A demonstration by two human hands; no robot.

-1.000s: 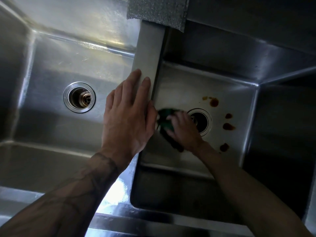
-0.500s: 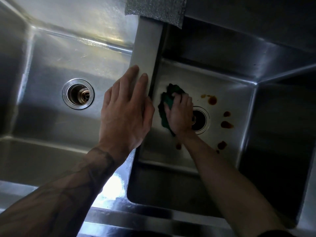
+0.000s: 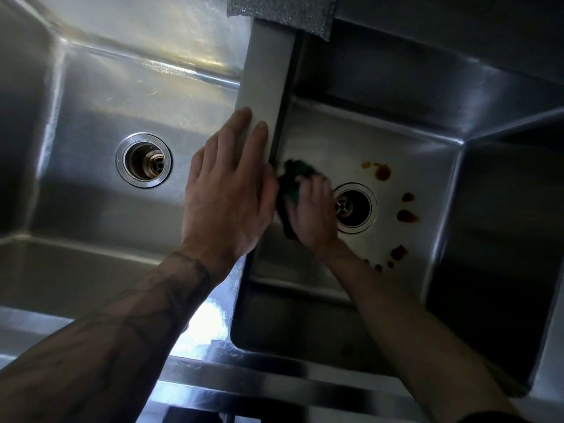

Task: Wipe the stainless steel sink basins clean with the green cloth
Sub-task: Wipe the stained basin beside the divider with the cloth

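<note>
Two stainless steel basins lie below me, split by a flat divider (image 3: 268, 83). My left hand (image 3: 227, 193) rests flat on that divider with its fingers straight. Down in the right basin (image 3: 345, 138), my right hand (image 3: 312, 213) presses the green cloth (image 3: 293, 178) against the basin floor, just left of the drain (image 3: 354, 207). The cloth is bunched under the fingers and mostly hidden by them. Several brown stains (image 3: 407, 215) dot the floor to the right of and behind the drain. The left basin (image 3: 100, 99) has its own drain (image 3: 144, 160).
A grey textured mat (image 3: 282, 9) hangs over the back end of the divider. The right basin's far and right walls (image 3: 500, 209) are dark and steep. The sink's front rim (image 3: 274, 383) runs along the bottom.
My right hand has slid the cloth back toward me and a little left over the floor beside the drain. My left hand has stayed on the divider.
</note>
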